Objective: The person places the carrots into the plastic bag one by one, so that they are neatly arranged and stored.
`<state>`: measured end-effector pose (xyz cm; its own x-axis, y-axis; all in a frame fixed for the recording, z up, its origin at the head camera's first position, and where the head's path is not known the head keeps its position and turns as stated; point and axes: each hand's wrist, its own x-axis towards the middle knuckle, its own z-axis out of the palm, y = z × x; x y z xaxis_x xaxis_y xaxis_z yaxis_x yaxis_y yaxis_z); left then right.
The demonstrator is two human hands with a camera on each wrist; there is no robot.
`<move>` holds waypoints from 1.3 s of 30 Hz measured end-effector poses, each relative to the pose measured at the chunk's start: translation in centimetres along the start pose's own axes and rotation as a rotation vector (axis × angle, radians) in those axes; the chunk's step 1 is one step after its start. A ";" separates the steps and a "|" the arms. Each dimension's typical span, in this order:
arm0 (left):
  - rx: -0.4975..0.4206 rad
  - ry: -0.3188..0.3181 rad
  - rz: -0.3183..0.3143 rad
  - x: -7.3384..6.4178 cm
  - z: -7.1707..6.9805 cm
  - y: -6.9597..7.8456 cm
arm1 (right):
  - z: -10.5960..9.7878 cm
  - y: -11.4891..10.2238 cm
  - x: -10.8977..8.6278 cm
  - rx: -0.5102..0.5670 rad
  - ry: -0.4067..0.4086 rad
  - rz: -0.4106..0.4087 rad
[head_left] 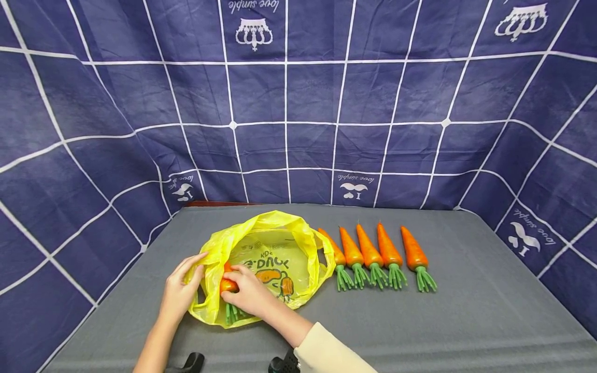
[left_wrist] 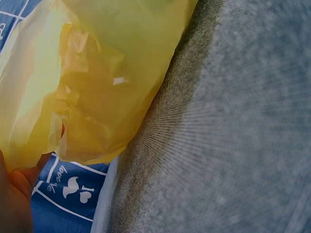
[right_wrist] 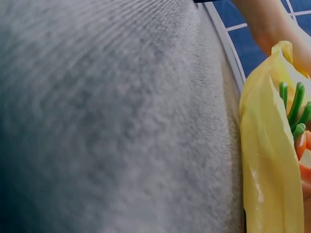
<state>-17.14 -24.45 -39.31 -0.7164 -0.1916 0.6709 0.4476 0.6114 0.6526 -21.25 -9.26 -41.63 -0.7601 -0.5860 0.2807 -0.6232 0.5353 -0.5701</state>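
A yellow plastic bag lies with its mouth wide, a printed cartoon showing on its inner side. My left hand pinches the bag's left edge between thumb and fingers. Inside the mouth at the left, my right hand grips an orange carrot by its thick end. Its green stalks point toward the near rim, and in the right wrist view they stick up beside the bag's yellow wall. The carrot's tip is hidden by the bag. In the left wrist view the bag fills the upper left, with left fingers at its edge.
Several carrots lie in a row right of the bag, stalks toward me; the leftmost is partly behind a bag handle. Another carrot lies slightly apart. Dark blue checked cloth hangs behind the grey table. Black objects sit at the near edge.
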 end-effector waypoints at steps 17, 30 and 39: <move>0.000 0.010 -0.028 0.0 0.0 -0.1 | 0.0 0.4 -0.6 0.027 -0.056 0.044; 0.016 0.012 -0.008 0.1 0.1 -0.2 | -3.2 -0.1 -1.0 -0.082 -0.035 0.054; 0.018 0.006 -0.018 0.0 0.0 -0.4 | -5.5 0.3 -2.0 -0.174 0.010 0.014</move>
<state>-17.32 -24.68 -39.62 -0.7210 -0.2068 0.6614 0.4253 0.6214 0.6580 -20.97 -4.61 -38.15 -0.7699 -0.5725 0.2819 -0.6347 0.6408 -0.4320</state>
